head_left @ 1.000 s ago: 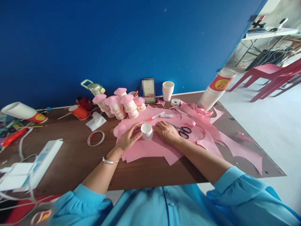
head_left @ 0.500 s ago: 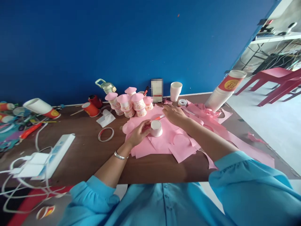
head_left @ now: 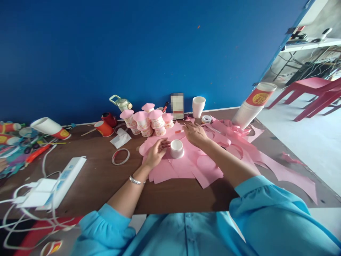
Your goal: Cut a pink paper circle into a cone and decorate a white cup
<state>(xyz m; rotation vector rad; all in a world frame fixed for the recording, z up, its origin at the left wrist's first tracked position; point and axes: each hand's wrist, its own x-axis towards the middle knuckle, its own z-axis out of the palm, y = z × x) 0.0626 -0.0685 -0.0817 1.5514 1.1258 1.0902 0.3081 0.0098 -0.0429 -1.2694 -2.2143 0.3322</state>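
Note:
A white paper cup (head_left: pixel 177 150) stands upside down on overlapping sheets of pink paper (head_left: pixel 165 167). Just left of the cup is my left hand (head_left: pixel 157 151), fingers bent and apart, with nothing seen in it. My right hand (head_left: pixel 195 134) lies palm down over the pink paper, fingers stretched toward the wall. An orange-and-white pen-like stick (head_left: pixel 179 131) lies just left of that hand. Behind my left hand stand several small towers of patterned paper cups with pink cone roofs (head_left: pixel 155 114).
A tape roll (head_left: pixel 120 156) and crumpled tissue (head_left: pixel 121 138) lie left of the paper. Further left are a power strip (head_left: pixel 64 181), cables and red cups (head_left: pixel 103 128). Stacked white cups (head_left: pixel 198 106), a ribbon roll (head_left: pixel 206 119) and a leaning cup stack (head_left: pixel 253 105) stand at the back right.
My left hand has let go of the cup and drawn slightly left. The right hand has shifted a little; scraps of pink paper by my right forearm have moved right.

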